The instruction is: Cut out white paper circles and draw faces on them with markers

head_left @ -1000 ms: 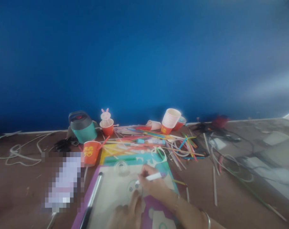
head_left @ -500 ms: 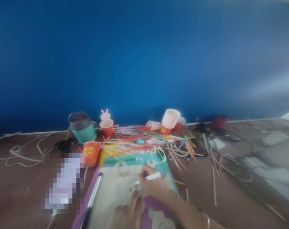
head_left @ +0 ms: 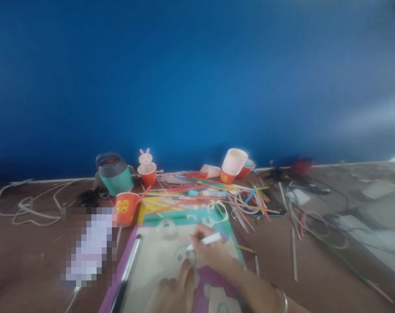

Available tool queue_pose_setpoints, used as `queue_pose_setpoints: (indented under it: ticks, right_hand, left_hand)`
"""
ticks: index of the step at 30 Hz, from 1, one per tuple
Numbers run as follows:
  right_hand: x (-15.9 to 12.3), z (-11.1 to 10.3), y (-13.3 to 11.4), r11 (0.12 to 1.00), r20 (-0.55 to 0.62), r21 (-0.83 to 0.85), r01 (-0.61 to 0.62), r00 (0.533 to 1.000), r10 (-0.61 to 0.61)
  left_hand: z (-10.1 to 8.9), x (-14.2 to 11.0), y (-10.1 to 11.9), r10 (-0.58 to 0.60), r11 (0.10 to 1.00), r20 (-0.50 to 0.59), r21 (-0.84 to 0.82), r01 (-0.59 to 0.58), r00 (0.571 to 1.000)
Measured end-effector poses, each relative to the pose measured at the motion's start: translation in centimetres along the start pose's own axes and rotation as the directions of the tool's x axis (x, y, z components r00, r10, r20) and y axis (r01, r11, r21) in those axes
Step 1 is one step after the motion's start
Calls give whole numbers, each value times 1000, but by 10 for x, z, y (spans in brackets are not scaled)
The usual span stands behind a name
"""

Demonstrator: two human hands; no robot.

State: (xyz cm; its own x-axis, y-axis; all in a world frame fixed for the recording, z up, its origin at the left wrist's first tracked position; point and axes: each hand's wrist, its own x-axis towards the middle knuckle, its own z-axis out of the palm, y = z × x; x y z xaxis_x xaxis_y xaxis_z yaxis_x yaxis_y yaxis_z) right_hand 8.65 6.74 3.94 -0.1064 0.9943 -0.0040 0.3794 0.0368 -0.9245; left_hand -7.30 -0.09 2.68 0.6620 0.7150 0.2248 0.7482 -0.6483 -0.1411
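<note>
My right hand (head_left: 207, 252) is closed around a white marker (head_left: 212, 238) with a purple end. The marker's tip is at a round face outline (head_left: 178, 266) with two dark eyes, drawn on a pale sheet of paper (head_left: 145, 265). Just below the drawing, my left hand (head_left: 176, 289) rests on the sheet, one finger stretched out to the circle and the others blurred. Lying along the sheet's left side is a silver and black stick-like tool (head_left: 127, 271). A clear roll of tape (head_left: 167, 228) sits at the sheet's top.
Behind the paper lie many coloured sticks (head_left: 184, 184) and a blue-capped marker (head_left: 210, 193). Red paper cups (head_left: 127, 209), a cup stack (head_left: 234, 164), a rabbit figure in a cup (head_left: 145, 157) and a teal lidded container (head_left: 115, 178) stand around. Cables (head_left: 28, 208) lie left.
The view has shifted slightly, moving the whole scene a little to the right. Both hands keep nearly the same pose, with the marker tip still at the upper right of the drawn face.
</note>
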Motion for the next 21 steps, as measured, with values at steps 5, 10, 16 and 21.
queue_pose_setpoints:
  ticks: [5, 10, 16, 21]
  right_hand:
    - [2, -1, 0, 1000, -72, 26, 2, 997, 0]
    - [1, -2, -1, 999, -11, 37, -5, 1000, 6]
    - [1, 1, 3, 998, -55, -62, 13, 998, -16]
    - [1, 2, 3, 1000, -44, -27, -1, 999, 0]
  left_hand:
    - [-6, 2, 1, 12, 1000, 20, 18, -13, 1000]
    - [-10, 4, 2, 10, 1000, 38, 2, -10, 999]
    - [-9, 4, 2, 17, 1000, 41, -4, -17, 999]
    - [-8, 3, 2, 16, 1000, 22, -7, -16, 1000]
